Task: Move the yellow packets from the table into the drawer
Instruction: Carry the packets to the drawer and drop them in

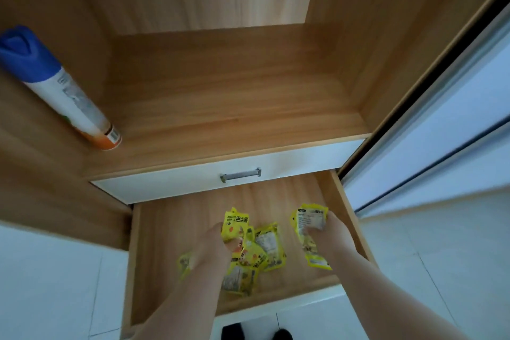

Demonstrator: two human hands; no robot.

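The lower drawer is pulled out below me, its wooden bottom showing. Both my hands are inside it. My left hand grips a bunch of yellow packets near the drawer's middle. My right hand holds another bunch of yellow packets by the right wall. Several loose yellow packets lie in a heap on the drawer bottom between and under my hands. One more packet peeks out left of my left forearm.
Above the open drawer is a shut white drawer with a metal handle. A wooden shelf sits over it. A spray can with a blue cap stands on the left ledge. A white sliding door is at the right. My shoes show on the tiled floor.
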